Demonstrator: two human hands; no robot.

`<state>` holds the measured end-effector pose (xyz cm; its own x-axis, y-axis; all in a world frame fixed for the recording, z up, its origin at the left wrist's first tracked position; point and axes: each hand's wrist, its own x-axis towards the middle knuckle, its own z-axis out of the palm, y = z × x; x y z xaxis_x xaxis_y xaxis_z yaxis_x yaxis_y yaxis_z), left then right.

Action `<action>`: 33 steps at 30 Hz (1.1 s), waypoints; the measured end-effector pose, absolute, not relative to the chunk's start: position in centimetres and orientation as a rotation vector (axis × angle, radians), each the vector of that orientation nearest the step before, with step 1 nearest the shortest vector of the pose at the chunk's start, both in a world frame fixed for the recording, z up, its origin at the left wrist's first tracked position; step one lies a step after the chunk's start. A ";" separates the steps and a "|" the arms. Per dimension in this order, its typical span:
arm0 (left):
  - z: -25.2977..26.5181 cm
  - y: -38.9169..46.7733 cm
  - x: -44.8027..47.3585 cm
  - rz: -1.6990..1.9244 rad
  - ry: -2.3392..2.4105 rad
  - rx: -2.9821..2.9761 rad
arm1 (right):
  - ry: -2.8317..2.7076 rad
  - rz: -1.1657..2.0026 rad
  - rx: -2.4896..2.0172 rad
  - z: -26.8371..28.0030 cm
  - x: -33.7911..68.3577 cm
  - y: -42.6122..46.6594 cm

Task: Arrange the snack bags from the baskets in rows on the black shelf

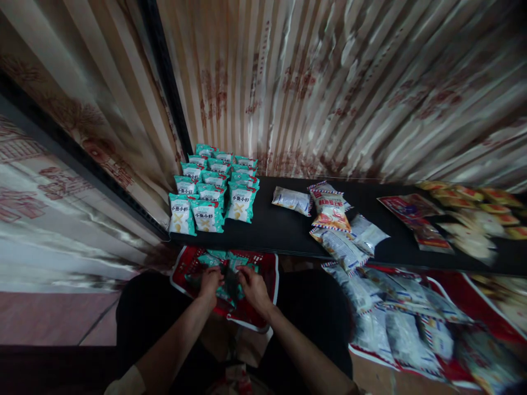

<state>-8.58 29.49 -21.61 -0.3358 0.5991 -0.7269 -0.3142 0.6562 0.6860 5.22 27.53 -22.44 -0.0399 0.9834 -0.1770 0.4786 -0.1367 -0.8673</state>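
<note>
Teal packets [208,260] around both hands [211,282]

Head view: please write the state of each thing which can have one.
Left hand: at the red basket, fingers curled, grip unclear.
Right hand: likewise.
Red basket: open-topped, holding teal packets.
Teal packets in the basket: jumbled.
Teal packets on the shelf: upright in rows.
Orange-fronted packet: front showing, lying over pale packets.
Packets below the shelf: heaped.
Curtain: hanging in folds.
</note>
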 end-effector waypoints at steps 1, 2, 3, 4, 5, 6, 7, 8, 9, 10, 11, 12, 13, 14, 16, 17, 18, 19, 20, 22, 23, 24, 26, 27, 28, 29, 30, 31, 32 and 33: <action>-22.2 29.6 -8.7 0.919 1.690 0.204 | -1.606 1.118 -1.700 -23.5 5.0 27.6; -22.7 29.9 -8.9 0.899 1.699 0.181 | -1.657 1.117 -1.725 -24.4 4.8 27.8; -23.2 30.2 -8.9 0.885 1.699 0.164 | -1.705 1.122 -1.742 -25.2 4.6 28.1; -23.6 30.6 -9.0 0.877 1.692 0.151 | -1.745 1.130 -1.756 -25.8 4.4 28.4; -23.9 31.0 -9.0 0.871 1.682 0.139 | -1.782 1.141 -1.764 -26.3 4.2 28.8; -24.2 31.5 -9.0 0.867 1.671 0.128 | -1.818 1.156 -1.767 -26.6 4.0 29.2; -24.5 32.0 -9.0 0.865 1.661 0.115 | -1.853 1.172 -1.768 -26.9 3.8 29.7; -24.8 32.5 -9.0 0.863 1.653 0.102 | -1.889 1.191 -1.771 -27.1 3.6 30.1; -25.1 33.0 -9.0 0.862 1.646 0.088 | -1.924 1.210 -1.775 -27.2 3.4 30.6; -25.4 33.4 -9.0 0.860 1.642 0.074 | -1.962 1.229 -1.774 -27.5 3.2 31.1; -25.7 33.7 -9.1 0.858 1.638 0.061 | -2.000 1.242 -1.769 -27.7 3.0 31.6; -26.1 34.0 -9.1 0.855 1.637 0.048 | -2.033 1.252 -1.763 -28.0 2.8 32.1; -26.4 34.1 -9.1 0.851 1.637 0.035 | -2.060 1.260 -1.757 -28.3 2.6 32.6; -26.7 34.2 -9.2 0.845 1.638 0.023 | -2.077 1.268 -1.751 -28.7 2.4 33.0; -27.2 34.2 -9.2 0.831 1.639 0.000 | -2.076 1.284 -1.747 -29.6 2.1 33.8; -27.5 34.2 -9.3 0.824 1.638 -0.010 | -2.060 1.293 -1.751 -30.0 1.9 34.1; -27.7 34.2 -9.3 0.817 1.637 -0.020 | -2.038 1.300 -1.755 -30.3 1.8 34.4; -27.9 34.2 -9.3 0.810 1.635 -0.029 | -2.013 1.308 -1.759 -30.6 1.6 34.7; -28.2 34.2 -9.3 0.805 1.632 -0.037 | -1.985 1.314 -1.763 -30.9 1.5 34.9; -28.6 34.3 -9.4 0.797 1.624 -0.055 | -1.919 1.323 -1.771 -31.1 1.3 35.2; -28.8 34.3 -9.4 0.794 1.621 -0.064 | -1.879 1.325 -1.777 -31.2 1.2 35.2; -29.0 34.4 -9.4 0.793 1.619 -0.074 | -1.835 1.324 -1.784 -31.1 1.1 35.3; -29.3 34.4 -9.5 0.796 1.619 -0.095 | -1.730 1.309 -1.802 -31.0 1.1 35.2; -29.5 34.4 -9.6 0.800 1.621 -0.106 | -1.669 1.295 -1.811 -30.9 1.1 35.2; -29.5 34.4 -9.6 0.805 1.621 -0.119 | -1.599 1.278 -1.822 -30.7 1.2 35.1; -29.6 34.3 -9.7 0.811 1.620 -0.132 | -1.523 1.260 -1.830 -30.6 1.3 34.9; -29.6 34.3 -9.8 0.817 1.616 -0.144 | -1.443 1.244 -1.835 -30.5 1.5 34.8; -29.6 34.3 -9.9 0.822 1.610 -0.156 | -1.359 1.232 -1.835 -30.3 1.7 34.6; -29.5 34.2 -9.9 0.828 1.603 -0.167 | -1.274 1.226 -1.829 -30.2 1.9 34.3; -29.5 34.2 -10.0 0.835 1.594 -0.176 | -1.187 1.227 -1.816 -30.0 2.1 34.1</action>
